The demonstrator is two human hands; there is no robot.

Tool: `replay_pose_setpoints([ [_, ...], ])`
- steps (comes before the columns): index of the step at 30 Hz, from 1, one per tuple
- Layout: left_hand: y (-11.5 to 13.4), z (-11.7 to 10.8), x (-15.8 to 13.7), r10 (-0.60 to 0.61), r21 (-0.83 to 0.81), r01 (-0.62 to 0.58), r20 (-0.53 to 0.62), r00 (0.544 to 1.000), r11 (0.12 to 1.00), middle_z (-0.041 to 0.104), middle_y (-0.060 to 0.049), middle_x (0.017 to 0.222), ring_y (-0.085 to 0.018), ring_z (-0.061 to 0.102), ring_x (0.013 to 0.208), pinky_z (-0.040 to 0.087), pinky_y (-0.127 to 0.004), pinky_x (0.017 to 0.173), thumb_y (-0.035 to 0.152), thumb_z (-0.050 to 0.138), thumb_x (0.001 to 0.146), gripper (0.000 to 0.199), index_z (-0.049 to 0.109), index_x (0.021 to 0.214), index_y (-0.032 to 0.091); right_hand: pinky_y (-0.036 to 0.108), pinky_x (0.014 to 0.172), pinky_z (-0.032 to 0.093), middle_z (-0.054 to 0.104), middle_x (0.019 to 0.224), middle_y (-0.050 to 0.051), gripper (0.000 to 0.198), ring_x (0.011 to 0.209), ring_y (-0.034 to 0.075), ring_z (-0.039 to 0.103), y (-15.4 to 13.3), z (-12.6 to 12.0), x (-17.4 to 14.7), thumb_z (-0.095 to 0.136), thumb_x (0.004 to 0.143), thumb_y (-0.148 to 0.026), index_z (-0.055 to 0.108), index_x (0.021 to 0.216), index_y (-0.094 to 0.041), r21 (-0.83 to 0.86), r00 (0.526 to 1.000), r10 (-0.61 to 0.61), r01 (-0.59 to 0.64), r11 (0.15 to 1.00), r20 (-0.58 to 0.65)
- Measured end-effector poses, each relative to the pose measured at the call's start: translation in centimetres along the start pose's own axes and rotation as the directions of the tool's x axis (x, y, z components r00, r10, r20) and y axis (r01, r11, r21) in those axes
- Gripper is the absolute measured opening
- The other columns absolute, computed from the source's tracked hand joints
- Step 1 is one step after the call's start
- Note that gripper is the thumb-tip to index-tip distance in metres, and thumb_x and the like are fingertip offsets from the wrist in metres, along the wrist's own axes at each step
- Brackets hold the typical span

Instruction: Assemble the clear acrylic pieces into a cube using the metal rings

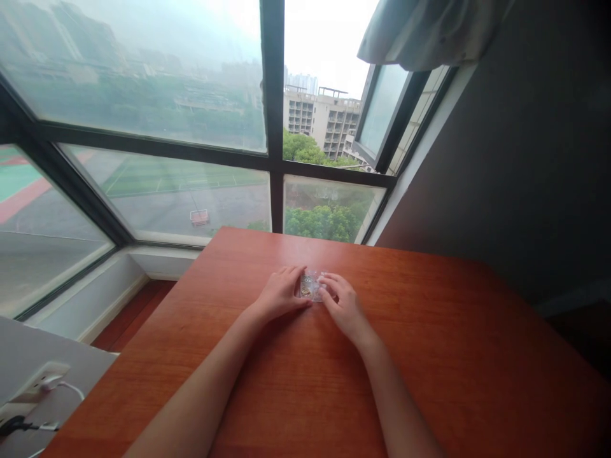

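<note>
Both forearms reach forward over the reddish tabletop (429, 356); left hand (280, 294) and right hand (344, 304) meet at a small clear packet (310, 285) lying flat near the middle of the surface, each grip a fingertip pinch on one edge of it, what is inside too small to make out. Judgement: the film looks slick and slight, so an uneven pull could slip it from one pinch or spill its small contents across the wood. Beyond, the window (191, 127) glare may hide fine detail.
</note>
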State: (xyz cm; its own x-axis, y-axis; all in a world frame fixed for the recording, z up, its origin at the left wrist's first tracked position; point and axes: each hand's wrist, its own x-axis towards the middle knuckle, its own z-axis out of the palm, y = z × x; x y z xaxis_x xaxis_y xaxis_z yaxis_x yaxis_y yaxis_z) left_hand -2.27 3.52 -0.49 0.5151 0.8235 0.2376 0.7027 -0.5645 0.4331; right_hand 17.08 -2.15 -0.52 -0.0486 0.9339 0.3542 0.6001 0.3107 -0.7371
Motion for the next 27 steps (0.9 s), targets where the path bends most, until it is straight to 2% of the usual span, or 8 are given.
replay_pose_setpoints([
  [4, 0.0, -0.1, 0.0, 0.001, -0.015, -0.001, 0.001, 1.000, 1.000, 0.057, -0.011, 0.130, -0.029, 0.054, 0.116, 0.041, -0.039, 0.099, 0.049, 0.074, 0.067, 0.076, 0.047, 0.131, 0.019, 0.041, 0.104, 0.041, 0.053, 0.131, 0.011, 0.033, 0.118, 0.024, 0.051, 0.2, 0.6, -0.3, 0.058, 0.082, -0.025, 0.066, 0.114, -0.019, -0.149, 0.999, -0.036, 0.038, 0.988, 0.021],
  [12, 0.3, -0.3, -0.1, 0.000, -0.024, 0.000, -0.002, 1.000, 1.000, 0.056, -0.011, 0.133, -0.029, 0.052, 0.120, 0.041, -0.039, 0.100, 0.045, 0.076, 0.067, 0.078, 0.046, 0.134, 0.019, 0.043, 0.102, 0.043, 0.051, 0.132, 0.011, 0.037, 0.119, 0.026, 0.049, -0.7, 1.0, -0.7, 0.061, 0.082, -0.026, 0.064, 0.118, -0.022, -0.258, 0.994, -0.102, 0.108, 0.960, 0.039],
  [22, 0.7, -0.5, -0.1, -0.007, -0.008, 0.007, 0.011, 1.000, 1.000, 0.058, -0.011, 0.131, -0.028, 0.054, 0.117, 0.042, -0.039, 0.098, 0.048, 0.073, 0.070, 0.076, 0.046, 0.134, 0.018, 0.041, 0.102, 0.044, 0.056, 0.128, 0.009, 0.037, 0.116, 0.025, 0.052, -0.3, 1.2, -0.6, 0.058, 0.081, -0.021, 0.063, 0.118, -0.021, -0.256, 0.994, -0.109, 0.100, 0.962, -0.023],
  [27, 0.7, -0.5, -0.1, -0.003, -0.005, 0.004, 0.011, 1.000, 1.000, 0.057, -0.010, 0.131, -0.028, 0.053, 0.117, 0.041, -0.038, 0.098, 0.047, 0.073, 0.070, 0.074, 0.046, 0.133, 0.019, 0.040, 0.102, 0.044, 0.057, 0.127, 0.010, 0.031, 0.117, 0.024, 0.052, -0.5, 1.0, -0.5, 0.058, 0.082, -0.022, 0.066, 0.112, -0.021, -0.248, 0.994, -0.106, 0.100, 0.964, -0.008],
])
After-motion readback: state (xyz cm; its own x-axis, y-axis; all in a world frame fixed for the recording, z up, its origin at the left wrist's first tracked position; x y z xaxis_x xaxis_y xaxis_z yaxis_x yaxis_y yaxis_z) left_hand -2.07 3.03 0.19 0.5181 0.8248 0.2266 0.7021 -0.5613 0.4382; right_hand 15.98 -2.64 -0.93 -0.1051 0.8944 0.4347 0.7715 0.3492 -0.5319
